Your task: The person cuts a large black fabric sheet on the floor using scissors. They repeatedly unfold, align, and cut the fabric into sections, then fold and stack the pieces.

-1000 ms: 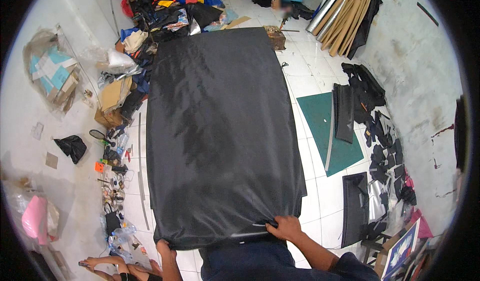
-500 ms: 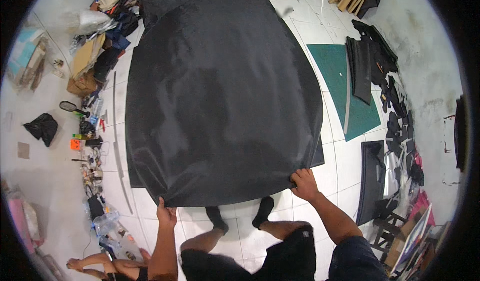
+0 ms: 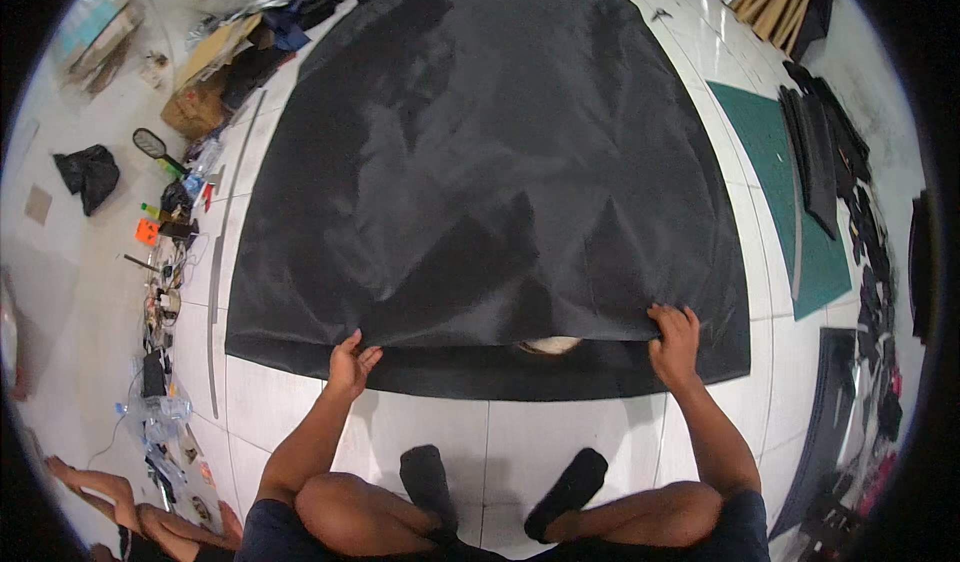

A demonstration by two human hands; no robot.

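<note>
A large sheet of black fabric (image 3: 470, 182) stretches away from me across the floor. Its near edge is slightly raised over another black layer (image 3: 450, 374) that shows below it. My left hand (image 3: 352, 364) grips that upper edge on the left, thumb on top. On the right, my right hand (image 3: 677, 344) pinches the same edge, fingers curled over the cloth. Between the hands, a small pale patch (image 3: 550, 345) peeks out under the edge; what it is I cannot make out. My socked feet are flat on the tiles just behind the fabric.
A green cutting mat (image 3: 790, 212) with dark folded material (image 3: 808, 157) lies right of the fabric. Bottles, tools and clutter line the left wall, with a racket-shaped swatter (image 3: 152, 144). Brown rolls (image 3: 780, 7) rest at the far right. Another person's legs (image 3: 130, 502) show lower left.
I have gone from standing bent to a low squat. The near fabric edge has come down toward the floor over the lower layer, and my hands have shifted right along with it.
</note>
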